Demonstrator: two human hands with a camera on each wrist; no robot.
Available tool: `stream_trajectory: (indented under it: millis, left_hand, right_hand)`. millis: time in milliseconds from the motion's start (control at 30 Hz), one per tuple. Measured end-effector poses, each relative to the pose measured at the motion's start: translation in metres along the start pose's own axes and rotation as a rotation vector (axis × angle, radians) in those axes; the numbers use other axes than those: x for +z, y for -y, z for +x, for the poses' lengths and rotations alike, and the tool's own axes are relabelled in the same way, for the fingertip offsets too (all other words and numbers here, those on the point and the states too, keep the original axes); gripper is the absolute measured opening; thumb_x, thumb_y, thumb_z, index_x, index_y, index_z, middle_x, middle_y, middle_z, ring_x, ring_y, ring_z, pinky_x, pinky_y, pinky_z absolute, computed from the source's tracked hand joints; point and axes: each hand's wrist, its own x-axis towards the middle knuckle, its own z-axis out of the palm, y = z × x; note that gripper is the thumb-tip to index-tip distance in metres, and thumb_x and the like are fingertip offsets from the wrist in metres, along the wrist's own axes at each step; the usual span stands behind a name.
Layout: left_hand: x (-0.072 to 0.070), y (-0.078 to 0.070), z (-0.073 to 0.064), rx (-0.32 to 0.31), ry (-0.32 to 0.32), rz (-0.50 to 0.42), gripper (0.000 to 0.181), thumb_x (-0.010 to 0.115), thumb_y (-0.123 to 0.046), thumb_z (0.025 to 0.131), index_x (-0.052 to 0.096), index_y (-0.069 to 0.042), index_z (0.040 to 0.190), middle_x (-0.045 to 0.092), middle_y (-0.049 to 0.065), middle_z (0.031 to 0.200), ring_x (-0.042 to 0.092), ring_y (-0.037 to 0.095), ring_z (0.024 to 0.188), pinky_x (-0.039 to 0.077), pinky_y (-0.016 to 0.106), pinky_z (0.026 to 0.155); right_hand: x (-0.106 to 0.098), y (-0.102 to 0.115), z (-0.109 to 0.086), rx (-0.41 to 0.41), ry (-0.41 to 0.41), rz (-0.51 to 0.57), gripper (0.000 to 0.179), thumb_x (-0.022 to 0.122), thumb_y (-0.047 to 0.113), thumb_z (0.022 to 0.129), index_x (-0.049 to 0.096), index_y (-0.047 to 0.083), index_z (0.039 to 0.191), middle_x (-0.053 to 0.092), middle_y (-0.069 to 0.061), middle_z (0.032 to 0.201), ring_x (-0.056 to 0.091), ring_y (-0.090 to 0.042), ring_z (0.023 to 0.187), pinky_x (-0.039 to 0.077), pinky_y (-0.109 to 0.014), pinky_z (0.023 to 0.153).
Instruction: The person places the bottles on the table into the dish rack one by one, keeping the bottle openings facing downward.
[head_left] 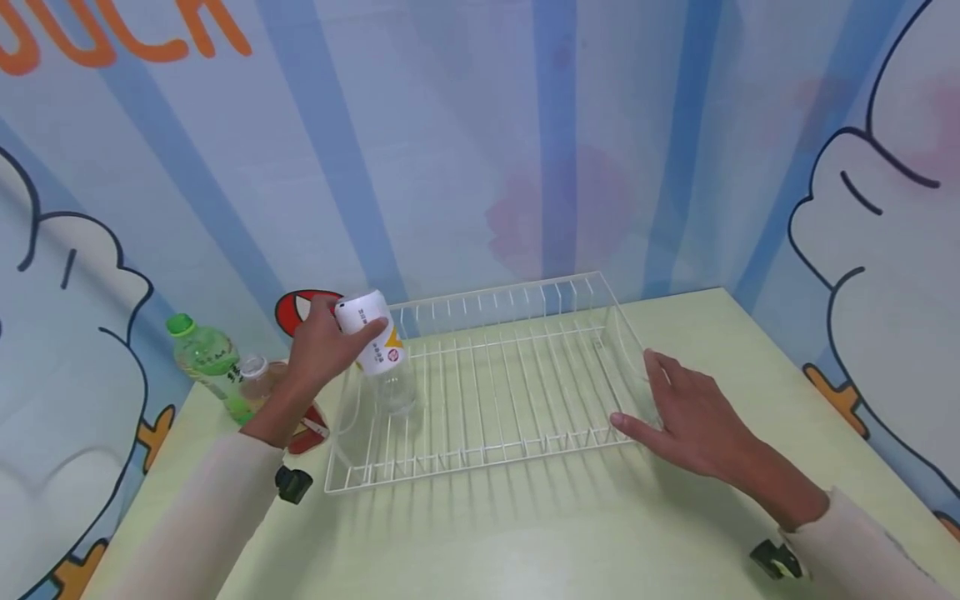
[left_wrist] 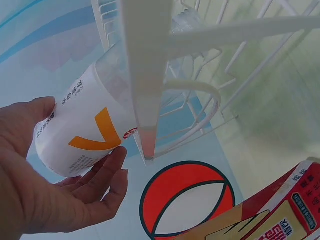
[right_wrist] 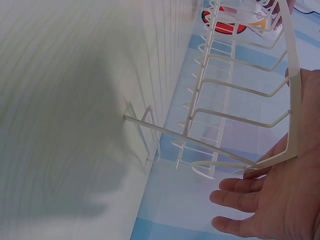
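My left hand (head_left: 322,346) grips a clear bottle with a white label (head_left: 372,333) at its labelled end. The label bears an orange mark, and the clear end points down into the left part of a white wire rack (head_left: 480,455). In the left wrist view, thumb and fingers curl round the bottle (left_wrist: 82,130), while a rack bar hides part of it. At the rack's right end, my right hand (head_left: 693,417) has extended fingers, with the thumb reaching toward the front corner. The right wrist view shows this hand (right_wrist: 287,195) close against the rack's end frame (right_wrist: 294,105).
Left of the rack stand a green-capped bottle (head_left: 206,354) and a smaller clear-capped bottle (head_left: 255,379). A red box (head_left: 309,432) is partly hidden behind my left wrist. The pale table (head_left: 525,533) meets a blue-striped backdrop (head_left: 465,167) behind the rack.
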Motion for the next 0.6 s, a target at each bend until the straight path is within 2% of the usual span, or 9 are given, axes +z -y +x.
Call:
stream_trajectory:
  millis: [233,467,600]
  left_hand:
    - [0.012,-0.007,0.012,-0.023,0.01,0.066,0.08,0.069,-0.047,0.09,0.029,-0.002,0.144,0.061,0.021,0.113,0.066,0.035,0.091,0.058,0.037,0.063]
    - [0.021,-0.017,0.026,0.006,0.01,0.115,0.082,0.068,-0.045,0.091,0.026,-0.006,0.149,0.062,0.021,0.11,0.067,0.036,0.086,0.058,0.038,0.059]
    - [0.023,-0.017,0.028,0.007,0.034,0.155,0.08,0.067,-0.044,0.092,0.027,-0.008,0.15,0.062,0.021,0.109,0.066,0.036,0.085,0.058,0.038,0.059]
  right_hand:
    - [0.004,-0.003,-0.002,0.0,-0.006,0.006,0.096,0.054,0.059,0.095,0.024,-0.016,0.149,0.034,-0.035,0.15,0.041,-0.051,0.132,0.034,-0.065,0.103]
    - [0.006,-0.005,-0.001,-0.005,-0.027,0.004,0.096,0.055,0.058,0.095,0.025,-0.015,0.149,0.035,-0.035,0.149,0.043,-0.051,0.13,0.036,-0.065,0.101]
    - [0.006,-0.003,0.0,0.001,-0.019,0.008,0.097,0.054,0.059,0.095,0.024,-0.015,0.149,0.034,-0.036,0.149,0.042,-0.052,0.13,0.035,-0.065,0.101]
